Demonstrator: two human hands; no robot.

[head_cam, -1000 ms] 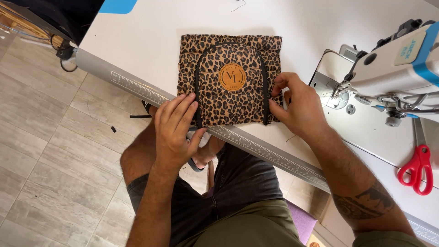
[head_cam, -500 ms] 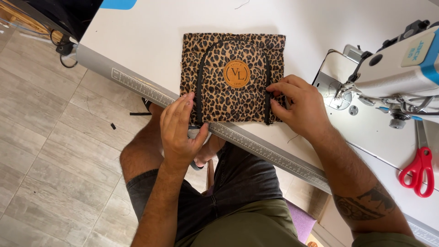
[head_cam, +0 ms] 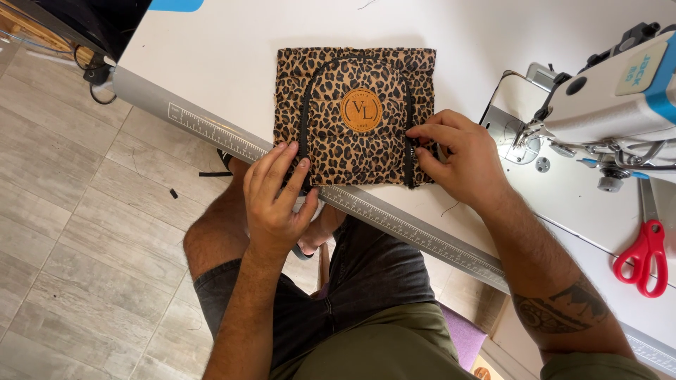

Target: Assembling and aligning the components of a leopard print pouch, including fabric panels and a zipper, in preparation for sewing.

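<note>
Here we see, biggest first, the white table (head_cam: 232, 63) filling the top of the view, with a metal ruler strip (head_cam: 394, 218) set along its near edge, running from about 10 o'clock down to 4 o'clock. At 3 o'clock sits the white sewing machine (head_cam: 612, 98), its needle area well apart from the work. Next in size: the leopard-print fabric panel (head_cam: 352, 116), lying flat on the table near centre, slightly toward 12 o'clock, its lower edge just beside the ruler strip. A black zipper (head_cam: 304, 127) runs in an arch over the panel, and a round tan leather patch (head_cam: 361, 110) sits inside the arch.

Our left hand (head_cam: 276, 193), at 7 o'clock of the panel, lies flat with fingers close together, tips pressing the lower left zipper end and the panel's corner; it grips nothing. Our right hand (head_cam: 458, 155), at 4 o'clock of the panel, has fingers curled narrow, pinching the right zipper leg at the panel's edge.

Red-handled scissors (head_cam: 644, 257) lie at 4 o'clock, far off, untouched.

Progress, as we judge it: zipper and patch look already attached, though we cannot tell how firmly. The panel's edges look raw, so the outer seams seem left. Nothing is under the needle yet.
</note>
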